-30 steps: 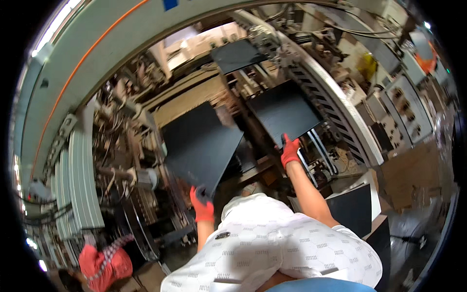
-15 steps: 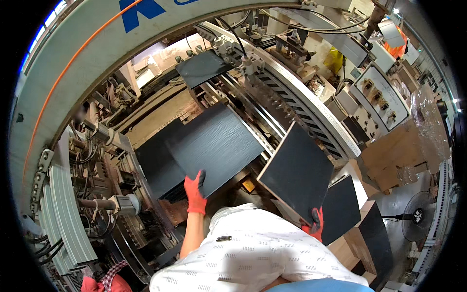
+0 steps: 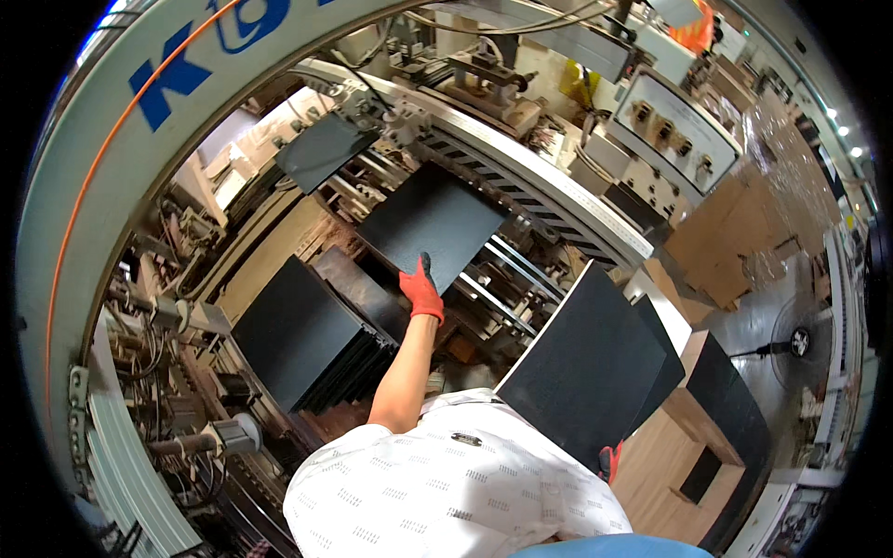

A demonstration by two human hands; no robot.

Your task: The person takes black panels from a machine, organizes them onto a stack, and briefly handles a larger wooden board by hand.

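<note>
My left hand (image 3: 422,290), in a red glove with dark fingertips, grips the near edge of a flat black panel (image 3: 435,219). That panel lies over the metal rails of a machine. At the lower right, my right hand (image 3: 609,462), also gloved in red, is closed on the lower edge of a second black panel (image 3: 581,367), which is tilted and has a pale edge. Much of this hand is hidden. A stack of black panels (image 3: 298,330) stands left of my left forearm.
Another dark panel (image 3: 326,153) lies at the far end of the rails (image 3: 507,302). A striped machine beam (image 3: 530,200) crosses behind. To the right are a control box (image 3: 674,126), wood-coloured boards (image 3: 656,456), cardboard (image 3: 730,232) and a fan (image 3: 798,342). Cylinders (image 3: 209,442) jut in at left.
My left hand has moved the panel away from the stack, forward and right onto the rails, uncovering the stack. The right-hand panel has shifted slightly down and right. The view has turned.
</note>
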